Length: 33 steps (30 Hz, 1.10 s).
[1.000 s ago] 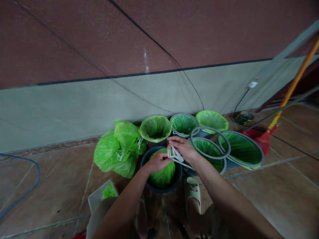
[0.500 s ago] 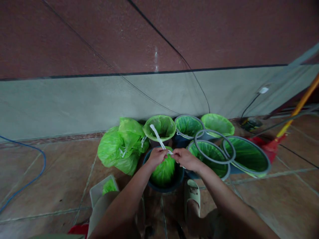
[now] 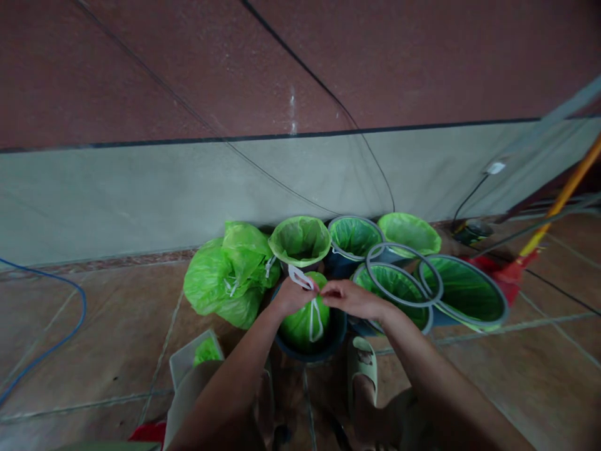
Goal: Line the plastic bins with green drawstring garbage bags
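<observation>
While my left hand (image 3: 295, 296) pinches the white string (image 3: 300, 275) above the green bag (image 3: 297, 326), my right hand (image 3: 351, 297) brings its fingertips together just beside it; whether they grip any string, I cannot tell. That bag sits inside the dark bucket (image 3: 312, 358), leaving a gap along the right edge. I seem to be partway through a knot, so the next move likely calls for an even pull.

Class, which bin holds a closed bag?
The bin beneath the left hand and right hand; its green bag is gathered closed, while the other bins gape open.
</observation>
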{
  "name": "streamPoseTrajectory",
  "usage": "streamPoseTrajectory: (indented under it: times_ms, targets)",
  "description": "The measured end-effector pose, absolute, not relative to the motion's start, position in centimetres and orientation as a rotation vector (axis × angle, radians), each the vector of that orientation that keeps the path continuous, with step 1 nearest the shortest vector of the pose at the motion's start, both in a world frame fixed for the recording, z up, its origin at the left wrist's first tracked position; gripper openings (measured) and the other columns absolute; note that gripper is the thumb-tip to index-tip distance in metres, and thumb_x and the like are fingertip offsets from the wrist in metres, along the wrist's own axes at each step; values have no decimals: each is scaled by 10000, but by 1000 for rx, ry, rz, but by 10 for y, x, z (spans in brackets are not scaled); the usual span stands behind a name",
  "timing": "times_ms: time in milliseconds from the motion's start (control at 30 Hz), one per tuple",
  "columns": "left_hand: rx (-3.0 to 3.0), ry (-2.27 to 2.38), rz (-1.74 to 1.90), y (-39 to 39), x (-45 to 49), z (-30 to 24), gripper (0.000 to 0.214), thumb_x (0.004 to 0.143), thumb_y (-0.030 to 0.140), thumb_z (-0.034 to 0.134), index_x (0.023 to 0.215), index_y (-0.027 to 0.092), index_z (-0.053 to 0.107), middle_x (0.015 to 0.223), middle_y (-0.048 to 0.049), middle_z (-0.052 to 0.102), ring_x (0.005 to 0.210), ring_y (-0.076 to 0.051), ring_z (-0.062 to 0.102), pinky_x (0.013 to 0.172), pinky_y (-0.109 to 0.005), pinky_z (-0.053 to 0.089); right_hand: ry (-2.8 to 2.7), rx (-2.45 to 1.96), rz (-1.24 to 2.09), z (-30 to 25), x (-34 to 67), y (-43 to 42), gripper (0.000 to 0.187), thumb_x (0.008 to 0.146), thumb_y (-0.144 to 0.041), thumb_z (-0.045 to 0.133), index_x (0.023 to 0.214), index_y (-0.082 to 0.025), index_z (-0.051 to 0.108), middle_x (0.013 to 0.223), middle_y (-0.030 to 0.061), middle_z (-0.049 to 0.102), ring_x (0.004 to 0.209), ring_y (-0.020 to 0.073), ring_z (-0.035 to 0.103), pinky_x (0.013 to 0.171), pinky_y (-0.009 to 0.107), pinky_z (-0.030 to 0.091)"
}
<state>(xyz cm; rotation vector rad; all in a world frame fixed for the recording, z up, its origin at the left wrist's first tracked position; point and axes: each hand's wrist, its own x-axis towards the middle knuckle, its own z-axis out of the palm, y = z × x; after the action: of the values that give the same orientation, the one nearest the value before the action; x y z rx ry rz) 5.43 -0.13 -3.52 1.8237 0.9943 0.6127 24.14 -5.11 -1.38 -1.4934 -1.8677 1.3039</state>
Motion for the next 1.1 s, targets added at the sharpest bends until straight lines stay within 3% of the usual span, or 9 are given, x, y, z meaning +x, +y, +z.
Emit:
streamPoseTrajectory:
  times_ms: [100,200,333,533,700,800,967,1100]
  targets:
    - [2104,901,697,-4,53,-29,114,753,169,602,730,196,710,729,-10,687,786,-174,619,772,-287,478,-1653,-1431,1113,-14,240,-44,240,831,-237,529,1015,-173,669,1022,66,710,940,181,637,877,323,469]
    - [2261,717,769,-7,51,-23,122,795,176,562,760,184,678,734,-15,667,777,-169,611,799,-300,472,-1693,-1343,1099,-17,236,-41,272,858,-213,471,1038,-182,673,1061,63,707,1010,187,620,934,340,443]
    - [2312,632,823,-9,49,-20,148,845,158,488,778,181,618,759,-17,624,756,-155,608,732,-274,483,-1730,-1406,1166,-26,233,-42,254,877,-246,464,983,-167,681,904,38,703,860,172,610,844,313,451]
    - [2411,757,977,-16,54,-27,121,901,169,453,838,200,552,910,-40,588,866,-157,599,768,-267,502,-1602,-1351,1243,-31,229,-39,247,818,-262,506,922,-149,699,803,8,677,742,144,573,744,273,437]
    - [2281,893,1029,-17,54,-31,120,900,163,462,821,205,541,841,-9,578,822,-139,587,751,-252,478,-1565,-1363,1264,-32,230,-37,234,784,-290,555,883,-147,711,786,10,671,734,149,573,726,273,441]
    - [2174,899,975,-15,54,-30,113,881,188,504,778,204,547,778,4,578,762,-132,572,746,-253,466,-1658,-1518,1038,-25,229,-38,202,783,-209,509,838,-153,695,799,32,666,739,157,580,733,282,448]
    - [2052,903,873,-15,58,-27,127,853,190,504,733,204,542,733,12,573,708,-129,546,705,-249,444,-1973,-1695,404,0,221,-47,176,828,-158,478,852,-167,652,1013,102,654,1000,219,569,933,343,417]
    - [1960,939,840,-14,58,-25,132,856,241,523,734,197,549,698,28,572,660,-113,527,660,-226,421,-1954,-1693,382,2,217,-49,186,851,-151,455,901,-170,633,1030,102,650,1005,215,568,941,349,413]
